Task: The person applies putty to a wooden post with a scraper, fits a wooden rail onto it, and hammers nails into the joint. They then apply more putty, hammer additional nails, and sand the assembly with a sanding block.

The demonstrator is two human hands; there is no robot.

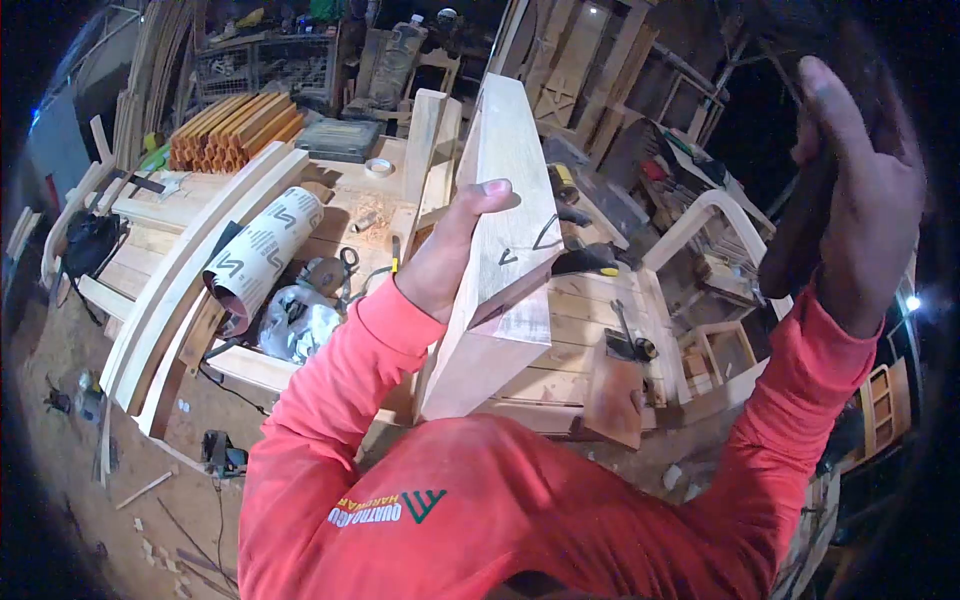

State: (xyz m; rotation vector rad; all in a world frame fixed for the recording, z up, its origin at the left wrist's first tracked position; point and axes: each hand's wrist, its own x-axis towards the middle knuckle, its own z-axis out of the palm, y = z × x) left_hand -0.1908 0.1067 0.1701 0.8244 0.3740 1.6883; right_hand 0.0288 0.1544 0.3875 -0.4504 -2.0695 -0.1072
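My left hand is wrapped round a thick, pale wooden beam, thumb on its upper face. The beam points away from my chest, with dark pencil marks and an angled joint near its close end. At the right, my right hand is raised off the beam, its fingers up and apart, with nothing visible in it. Part of that hand lies in shadow. Below the beam is a slatted wooden workbench.
Curved wooden strips, a sandpaper roll and a plastic bag lie at the left. Stacked orange wood pieces stand behind. A curved frame, a reddish board and tools are on the right.
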